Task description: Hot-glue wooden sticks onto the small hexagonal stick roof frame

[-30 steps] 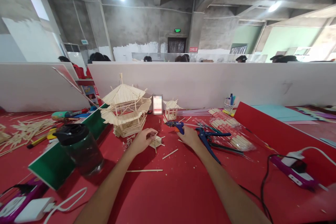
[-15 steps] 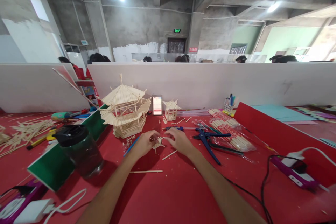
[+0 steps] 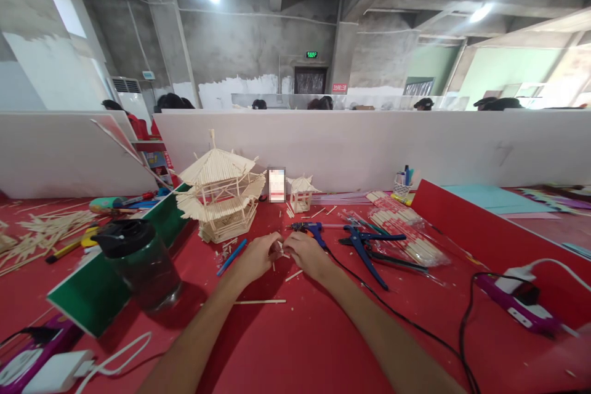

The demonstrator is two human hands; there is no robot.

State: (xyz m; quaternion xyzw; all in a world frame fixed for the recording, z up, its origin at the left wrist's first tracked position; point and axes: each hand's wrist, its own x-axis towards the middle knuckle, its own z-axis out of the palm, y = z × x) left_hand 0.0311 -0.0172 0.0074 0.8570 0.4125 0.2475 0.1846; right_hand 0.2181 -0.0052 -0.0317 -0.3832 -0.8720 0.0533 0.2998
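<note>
My left hand (image 3: 255, 257) and my right hand (image 3: 306, 254) meet at the middle of the red table (image 3: 314, 338), both pinched around a small piece made of wooden sticks (image 3: 278, 250) that is mostly hidden between the fingers. Just behind my right hand lies a blue glue gun (image 3: 310, 229) with its black cord trailing right. A large stick pagoda model (image 3: 220, 192) stands behind my left hand, and a small stick pavilion (image 3: 301, 192) stands further back. Loose sticks lie near my hands, one long stick (image 3: 258, 301) close to my left forearm.
A dark lidded jar (image 3: 138, 263) and a green board (image 3: 115, 271) stand at the left. Blue-handled cutters (image 3: 369, 246) and bagged sticks (image 3: 404, 231) lie to the right. A purple power strip (image 3: 517, 301) sits far right; another with a charger (image 3: 50, 366) at the near left. White partitions (image 3: 369, 148) back the table.
My right hand left the glue gun and came left to join my left hand on the small stick piece. The two hands have closed together around it.
</note>
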